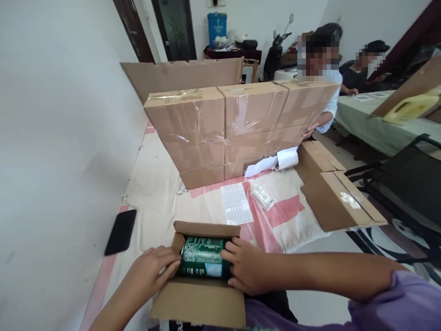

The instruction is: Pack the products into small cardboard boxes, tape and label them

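A green can (pixel 203 257) with pale printing lies on its side in a small open cardboard box (pixel 200 301), whose flaps stand out at front and back. My left hand (pixel 156 269) is closed at the can's left end, fingers bent over the box's side wall. At the opposite end, my right hand (pixel 246 266) has its fingertips curled onto the can and the box's right edge. Both thumbs are partly hidden. Beyond the box lie a sheet of small labels (pixel 237 203) and a white plastic dispenser (pixel 262 197).
A wall of taped cartons (pixel 220 124) stands across the table's back, with a person's hand (pixel 311 130) at its right end. A paper roll (pixel 287 158) leans there. Open cartons (pixel 339 197) sit at right. A black phone (pixel 120 232) lies left, beside the wall. Another person sits farther back.
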The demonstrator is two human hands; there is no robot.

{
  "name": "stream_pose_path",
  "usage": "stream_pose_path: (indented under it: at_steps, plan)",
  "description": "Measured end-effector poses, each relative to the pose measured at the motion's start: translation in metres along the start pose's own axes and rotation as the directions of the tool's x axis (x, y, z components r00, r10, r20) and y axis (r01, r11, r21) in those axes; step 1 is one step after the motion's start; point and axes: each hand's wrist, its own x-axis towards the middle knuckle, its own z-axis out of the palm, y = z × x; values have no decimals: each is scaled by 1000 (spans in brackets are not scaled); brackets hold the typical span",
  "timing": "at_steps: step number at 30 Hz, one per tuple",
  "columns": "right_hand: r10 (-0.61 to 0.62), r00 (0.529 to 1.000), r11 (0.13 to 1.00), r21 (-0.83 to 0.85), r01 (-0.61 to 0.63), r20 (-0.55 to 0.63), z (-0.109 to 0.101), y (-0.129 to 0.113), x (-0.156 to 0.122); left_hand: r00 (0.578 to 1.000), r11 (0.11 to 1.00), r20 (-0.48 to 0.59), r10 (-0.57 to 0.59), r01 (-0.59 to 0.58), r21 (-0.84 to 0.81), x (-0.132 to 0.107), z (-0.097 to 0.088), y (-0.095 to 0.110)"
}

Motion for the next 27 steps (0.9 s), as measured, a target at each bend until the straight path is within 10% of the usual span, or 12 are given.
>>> stream_pose_path:
  at_steps: [11, 20, 27]
  plan:
    - [-162, 986, 987, -8, 162, -30, -13, -3, 3, 913, 872, 280, -297, 139, 470, 32, 15, 48]
    - [-194, 910, 979, -12, 204, -366, -45, 23, -11, 921, 882, 316, -229, 60, 467, 34, 32, 58]
    - [-82, 923, 993, 51, 109, -377, -3, 16, -34, 895, 905, 443, -46, -150, 397, 47, 40, 68]
